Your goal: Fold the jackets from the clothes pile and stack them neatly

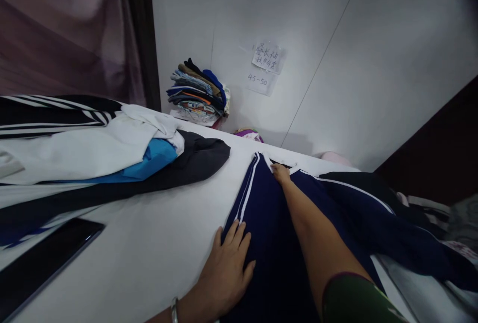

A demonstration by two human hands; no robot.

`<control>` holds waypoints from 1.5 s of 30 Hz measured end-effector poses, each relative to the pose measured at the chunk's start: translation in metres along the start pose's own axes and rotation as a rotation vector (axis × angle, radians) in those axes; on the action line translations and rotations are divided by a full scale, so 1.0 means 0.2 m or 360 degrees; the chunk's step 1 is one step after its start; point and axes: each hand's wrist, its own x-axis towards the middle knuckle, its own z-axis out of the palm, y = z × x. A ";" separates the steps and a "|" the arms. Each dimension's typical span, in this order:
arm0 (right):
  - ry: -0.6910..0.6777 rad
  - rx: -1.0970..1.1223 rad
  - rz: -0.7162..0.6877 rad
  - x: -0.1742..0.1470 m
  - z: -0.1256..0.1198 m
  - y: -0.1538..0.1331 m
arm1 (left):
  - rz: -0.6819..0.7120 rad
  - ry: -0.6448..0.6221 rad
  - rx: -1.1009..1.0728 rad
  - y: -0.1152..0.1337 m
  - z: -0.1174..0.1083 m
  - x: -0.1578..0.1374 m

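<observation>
A navy garment (272,253) with white stripes and a white-trimmed neckline lies on the white table in front of me. Its left side is folded inward, so a striped sleeve (247,191) runs along that edge. My left hand (229,266), with a silver bangle at the wrist, rests flat on this fold, fingers stretched out. At the far end, my right hand (281,171) is closed on the white trim by the neckline; its fingertips are partly hidden. The other sleeve (358,213) spreads out to the right.
White, blue and black clothes (149,149) are heaped on the left of the table (149,243), behind a dark phone (48,263). A stack of folded clothes (197,91) stands beyond the far edge. Handwritten notes (267,56) hang on the wall. More garments (425,208) lie at right.
</observation>
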 end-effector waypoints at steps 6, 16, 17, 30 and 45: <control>-0.0161 0.0000 0.0024 0.00 0.02 0.05 | -0.0012 -0.0003 0.0004 0.00 0.01 0.00; -0.0149 0.0068 0.0001 -0.08 0.01 0.08 | 0.0025 0.0054 0.0029 -0.02 0.03 0.00; -0.0132 0.0075 -0.0005 -0.11 0.01 0.08 | 0.0027 0.0063 0.0031 -0.02 0.03 0.00; -0.0282 0.0239 -0.0041 -0.48 -0.11 0.17 | 0.0004 0.0089 0.0184 -0.01 0.02 0.03; -0.0373 0.0248 -0.0050 -1.30 -0.33 0.33 | 0.0112 0.0214 0.0275 -0.02 0.03 0.05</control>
